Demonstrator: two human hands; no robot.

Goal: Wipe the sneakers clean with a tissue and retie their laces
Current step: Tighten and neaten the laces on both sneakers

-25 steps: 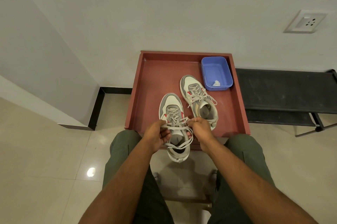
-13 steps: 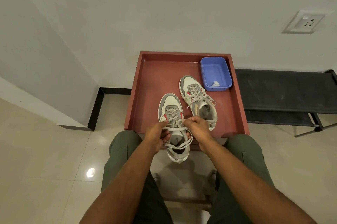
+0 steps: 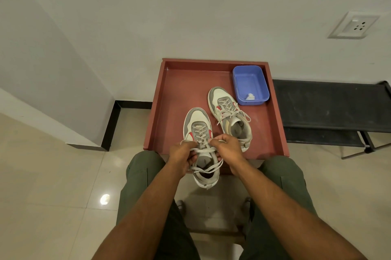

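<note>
The near sneaker [image 3: 201, 143] lies on the front edge of the red tray [image 3: 169, 101], its heel hanging over towards me, and I am tying its lace [image 3: 206, 150]. My left hand [image 3: 183, 155] and my right hand [image 3: 227, 149] each pinch one part of the lace, and compared with a second ago they are closer together above the tongue, so I judge the knot is forming. The other sneaker [image 3: 229, 117] is already tied, beside the blue tub [image 3: 250, 85] with the tissue [image 3: 250, 96]. My fingers hide the knot itself.
</note>
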